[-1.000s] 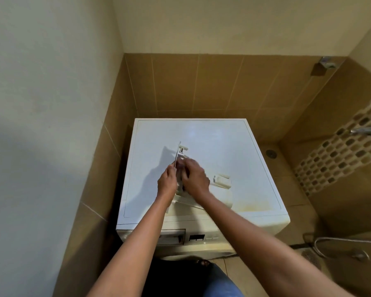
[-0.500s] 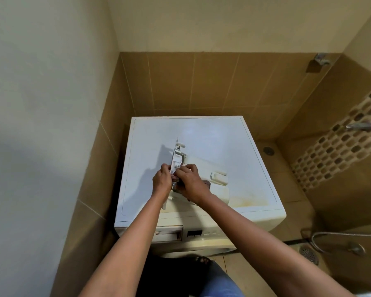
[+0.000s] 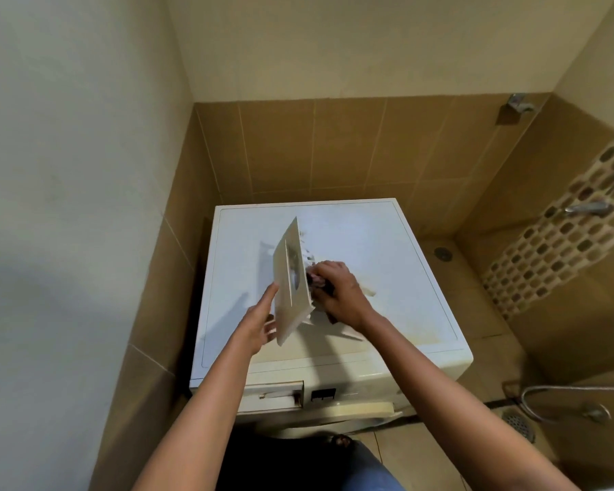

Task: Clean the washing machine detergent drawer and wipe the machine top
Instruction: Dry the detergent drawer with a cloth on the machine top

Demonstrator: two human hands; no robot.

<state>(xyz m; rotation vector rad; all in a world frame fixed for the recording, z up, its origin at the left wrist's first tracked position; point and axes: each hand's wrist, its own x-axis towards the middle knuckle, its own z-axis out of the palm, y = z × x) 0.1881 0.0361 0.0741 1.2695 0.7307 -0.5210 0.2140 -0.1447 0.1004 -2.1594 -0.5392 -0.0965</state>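
Straight-fingered left hand (image 3: 259, 324) braces the upended detergent drawer (image 3: 291, 278) while right hand (image 3: 341, 290) grips a cloth (image 3: 316, 281), apparently scrubbing inside; machine top (image 3: 387, 249) likely next.

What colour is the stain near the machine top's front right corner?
Yellowish-brown stain on the white top; head view shows it best.

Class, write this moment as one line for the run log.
detergent drawer: out, tilted over machine top | left hand: braces drawer | right hand: grips cloth against drawer | drawer slot: empty
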